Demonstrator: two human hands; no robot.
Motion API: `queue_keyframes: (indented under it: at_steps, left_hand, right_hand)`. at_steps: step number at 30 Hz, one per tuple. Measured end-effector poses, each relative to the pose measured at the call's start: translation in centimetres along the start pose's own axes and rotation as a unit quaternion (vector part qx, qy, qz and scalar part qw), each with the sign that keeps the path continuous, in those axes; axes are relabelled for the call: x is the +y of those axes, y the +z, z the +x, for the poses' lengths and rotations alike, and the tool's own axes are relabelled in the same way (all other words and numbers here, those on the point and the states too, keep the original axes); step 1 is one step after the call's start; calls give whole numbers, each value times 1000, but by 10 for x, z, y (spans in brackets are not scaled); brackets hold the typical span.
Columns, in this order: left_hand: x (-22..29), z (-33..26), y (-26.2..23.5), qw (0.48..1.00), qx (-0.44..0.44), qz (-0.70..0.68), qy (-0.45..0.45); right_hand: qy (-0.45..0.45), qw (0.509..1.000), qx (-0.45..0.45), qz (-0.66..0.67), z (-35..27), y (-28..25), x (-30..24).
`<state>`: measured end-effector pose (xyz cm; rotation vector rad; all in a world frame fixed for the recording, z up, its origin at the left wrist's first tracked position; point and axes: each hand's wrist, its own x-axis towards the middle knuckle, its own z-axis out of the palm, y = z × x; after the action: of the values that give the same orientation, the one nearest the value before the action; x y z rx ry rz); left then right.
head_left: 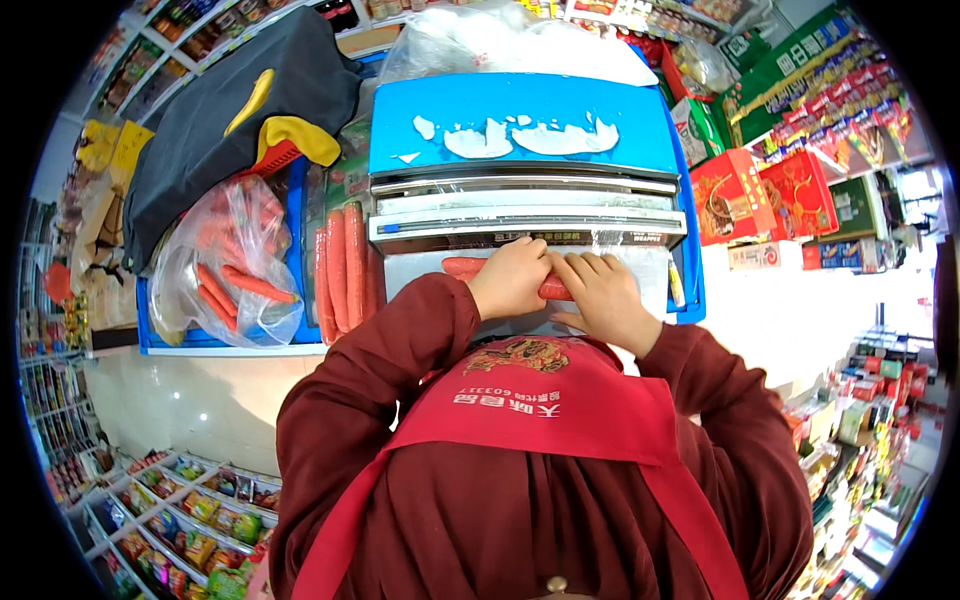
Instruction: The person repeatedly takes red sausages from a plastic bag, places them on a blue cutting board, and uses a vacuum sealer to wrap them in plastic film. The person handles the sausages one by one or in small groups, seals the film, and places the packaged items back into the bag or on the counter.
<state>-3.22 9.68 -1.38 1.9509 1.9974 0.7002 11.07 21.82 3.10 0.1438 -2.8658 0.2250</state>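
Note:
Both of my hands rest on orange-red carrots (462, 267) lying across the grey front plate of a film-wrapping machine (530, 203). My left hand (508, 280) is closed over their middle, fingers bent down. My right hand (612, 300) curls over the right end, its thumb on the near side. How many carrots lie under my fingers is hidden. Shiny clear film seems to cover them. Left of the machine, several wrapped carrots (346, 265) lie side by side. Farther left, a clear plastic bag (262, 318) holds more loose carrots.
A dark cloth (225, 120) and a yellow glove (305, 138) lie at the far left. Plastic bags (450, 45) sit behind the machine's blue cover. A marker (676, 285) lies at the plate's right edge. Red gift boxes (733, 195) stand to the right, with shop shelves all around.

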Motion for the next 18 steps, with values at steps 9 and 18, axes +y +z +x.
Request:
queue_keyframes:
  at_steps: [9, 18]
  left_hand:
    - [14, -10, 1, 966, 176, 189, 16]
    - [4, 3, 9, 938, 196, 287, 18]
  right_hand:
    - [95, 977, -70, 179, 17, 8, 35]
    - [116, 915, -331, 198, 53, -19, 66]
